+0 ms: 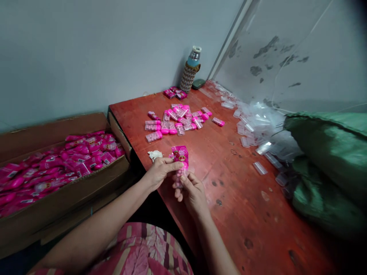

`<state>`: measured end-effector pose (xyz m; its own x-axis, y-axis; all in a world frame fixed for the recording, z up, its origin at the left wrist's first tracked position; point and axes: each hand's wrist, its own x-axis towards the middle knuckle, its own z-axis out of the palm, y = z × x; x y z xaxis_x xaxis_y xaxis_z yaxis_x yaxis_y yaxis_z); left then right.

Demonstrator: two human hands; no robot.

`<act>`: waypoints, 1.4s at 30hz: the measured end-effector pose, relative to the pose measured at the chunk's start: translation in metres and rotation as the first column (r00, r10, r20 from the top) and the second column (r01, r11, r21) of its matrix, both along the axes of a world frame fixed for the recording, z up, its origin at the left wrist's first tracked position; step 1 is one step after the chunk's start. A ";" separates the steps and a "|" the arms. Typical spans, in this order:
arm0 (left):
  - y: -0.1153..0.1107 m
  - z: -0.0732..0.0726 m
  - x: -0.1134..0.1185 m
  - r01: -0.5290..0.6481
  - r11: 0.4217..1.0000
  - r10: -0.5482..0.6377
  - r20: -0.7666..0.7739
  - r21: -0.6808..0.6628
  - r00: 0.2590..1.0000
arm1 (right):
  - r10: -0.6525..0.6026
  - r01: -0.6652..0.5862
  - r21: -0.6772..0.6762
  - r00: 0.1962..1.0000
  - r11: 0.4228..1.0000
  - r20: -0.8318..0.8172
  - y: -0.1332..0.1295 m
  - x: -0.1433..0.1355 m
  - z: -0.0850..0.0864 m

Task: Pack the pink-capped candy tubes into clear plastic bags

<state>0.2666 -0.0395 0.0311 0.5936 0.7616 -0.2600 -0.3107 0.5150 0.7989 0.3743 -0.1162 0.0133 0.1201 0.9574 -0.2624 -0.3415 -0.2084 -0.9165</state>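
A small clear container of pink candy balls (179,179) is in front of me over the table's near left edge. At its upper end is a printed magenta wrapper (181,152); whether it surrounds the container or only lies against it I cannot tell. My left hand (159,172) pinches the wrapper and the container's top, thumb across the front. Lower down, my right hand (196,191) is closed on the container's body, thumb in front and fingers behind. Beyond both hands lies a cluster of pink-capped candy containers (180,121).
On the red table (218,160), clear empty tubes (252,126) spread at right beside a green sack (323,160). A bottle in a knitted cover (189,74) stands at the back near magenta packets (175,93). Left, a cardboard box (94,183) holds wrapped pink packs (83,152).
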 end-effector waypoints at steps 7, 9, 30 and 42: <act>-0.004 -0.004 0.002 -0.042 0.998 0.040 -0.036 -0.042 0.999 | -0.106 0.080 0.087 0.930 0.993 0.352 -0.002 -0.001 0.000; -0.006 -0.004 0.002 -0.023 0.998 0.021 -0.036 -0.060 0.999 | -0.049 0.036 0.056 0.965 0.998 0.256 -0.001 0.001 -0.001; -0.006 -0.010 -0.004 -0.178 0.976 0.171 -0.066 -0.121 0.983 | -0.035 0.014 0.058 0.921 0.998 0.389 0.000 -0.005 0.002; -0.013 -0.007 -0.007 -0.120 0.988 0.109 -0.114 -0.094 0.988 | -0.017 0.019 0.014 0.990 1.000 -0.142 -0.005 -0.003 -0.006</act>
<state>0.2593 -0.0528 0.0238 0.4685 0.7896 -0.3963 -0.2870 0.5603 0.7770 0.3715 -0.1217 0.0074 0.1001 0.9595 -0.2633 -0.4719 -0.1872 -0.8615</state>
